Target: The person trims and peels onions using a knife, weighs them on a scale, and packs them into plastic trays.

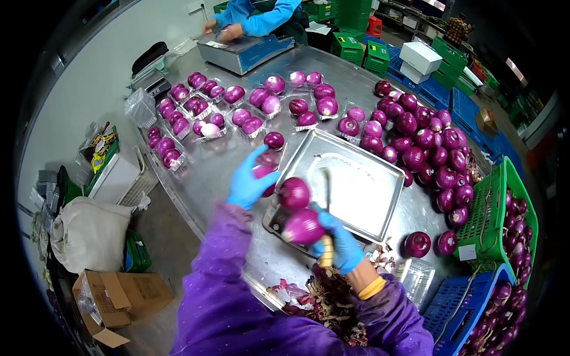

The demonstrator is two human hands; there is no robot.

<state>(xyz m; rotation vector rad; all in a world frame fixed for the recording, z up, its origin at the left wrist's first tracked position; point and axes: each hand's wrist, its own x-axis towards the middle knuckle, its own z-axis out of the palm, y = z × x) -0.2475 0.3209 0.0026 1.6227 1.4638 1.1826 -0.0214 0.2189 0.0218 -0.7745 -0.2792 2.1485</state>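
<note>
Gripping a banded handle (pixel 325 251), right hand (pixel 344 243) closed, blurred onion (pixel 303 227) at its fingertips, pale end pointing lower left, long axis slanting, over metal tray's (pixel 387 218) near side, left hand (pixel 249 181) spread beside packed onions (pixel 265 172), contact unclear.

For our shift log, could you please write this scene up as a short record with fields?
Left hand: at onions, grip blurred
Right hand: holds yellow-handled knife; two onions beside it
Surface: metal table, shallow tray on it
Boxed: onions in clear boxes
Loose: onion pile, right
Crates: green crate, blue crate
Far side: co-worker's hands at scale
</note>
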